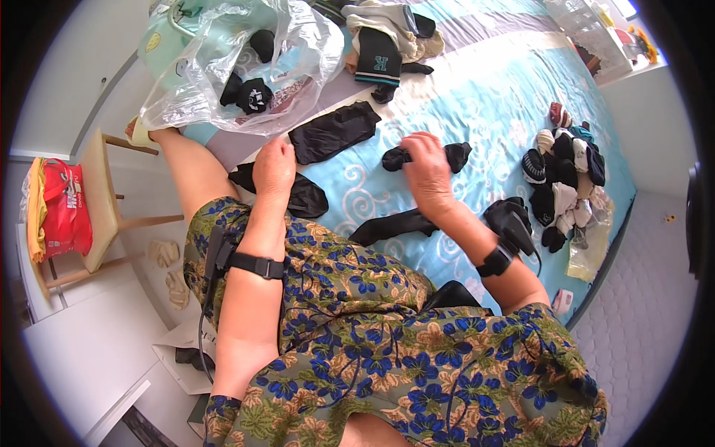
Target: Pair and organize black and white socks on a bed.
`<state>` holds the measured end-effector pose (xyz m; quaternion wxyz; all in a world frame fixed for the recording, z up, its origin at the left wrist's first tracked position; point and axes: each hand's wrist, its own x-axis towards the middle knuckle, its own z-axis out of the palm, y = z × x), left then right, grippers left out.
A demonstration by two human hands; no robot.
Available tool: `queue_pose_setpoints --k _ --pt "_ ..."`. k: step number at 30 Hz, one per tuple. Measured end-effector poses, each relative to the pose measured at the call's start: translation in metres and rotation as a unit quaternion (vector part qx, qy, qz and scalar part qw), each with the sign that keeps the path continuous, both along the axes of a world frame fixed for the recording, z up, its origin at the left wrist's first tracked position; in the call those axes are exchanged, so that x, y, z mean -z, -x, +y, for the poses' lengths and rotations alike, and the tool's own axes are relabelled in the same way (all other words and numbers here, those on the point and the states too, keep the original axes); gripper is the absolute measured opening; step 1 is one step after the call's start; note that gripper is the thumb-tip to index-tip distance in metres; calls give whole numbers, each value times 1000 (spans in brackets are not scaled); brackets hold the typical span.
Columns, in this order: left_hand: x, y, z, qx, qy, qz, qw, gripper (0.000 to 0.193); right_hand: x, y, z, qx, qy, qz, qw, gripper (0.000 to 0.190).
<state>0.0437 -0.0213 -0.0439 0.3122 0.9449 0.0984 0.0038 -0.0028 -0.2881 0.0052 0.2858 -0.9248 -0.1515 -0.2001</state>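
Note:
Black socks lie spread on the patterned blue bed sheet. My left hand [275, 170] is over one black sock [307, 195], fingers curled; whether it pinches the fabric is hidden. Just beyond it lies a flat black sock [335, 131]. My right hand [427, 167] is above or on a black sock [458, 157] that shows on both sides of it; the fingertips' hold cannot be made out. Below this hand a long black sock [385, 226] stretches toward my lap. At the right is a pile of bundled socks [561, 162] in several colours.
An open clear plastic bag [313, 50] holding dark bundles stands at the upper left. Beyond the socks is a heap of grey, beige and black clothing [380, 47]. A wooden chair [109, 207] with a red bag [67, 207] stands left. The bed's edge [606, 265] runs along the right.

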Motion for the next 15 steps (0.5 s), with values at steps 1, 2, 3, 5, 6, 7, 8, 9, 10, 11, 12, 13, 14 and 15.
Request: queue_pose_setpoints --k 1,2,3,5,6,7,8,9,10,11,12,13,14,15 --pt "-8 2 -4 2 1 0 1000 24 5 2 -18 41 15 -12 999 32" --pt "-17 4 -5 -22 57 48 997 25 5 3 -38 67 52 -10 996 33" --pt "-30 8 -6 -48 110 95 988 26 3 6 -56 89 87 -7 992 35" --pt "-34 14 -8 -66 129 84 986 24 18 10 -91 97 128 67 985 37" --pt "-25 17 -3 -44 94 20 994 23 24 9 -104 61 90 50 993 28" --pt "-25 17 -1 -24 57 -44 997 23 26 7 -113 59 89 49 993 28" --pt "-24 20 -4 -38 55 -47 997 22 27 5 -121 116 57 90 988 21" --pt "-30 23 -12 -47 52 -49 996 21 31 4 -126 177 25 131 975 16" --pt "-35 27 -17 -25 15 -104 994 19 27 3 -121 217 -104 145 960 18" --pt "-39 32 -21 -24 14 -104 994 19 16 6 -120 239 -88 191 948 20" --pt "-45 36 -24 -3 112 -49 992 19 11 6 -114 175 -311 251 900 21" --pt "-48 41 -26 17 209 7 978 19 4 8 -104 99 -514 298 798 22" --pt "-45 44 -30 61 278 17 958 19 -8 10 -92 26 -580 354 733 23" --pt "-52 46 -35 95 338 96 931 19 -21 15 -76 -45 -636 403 656 24"
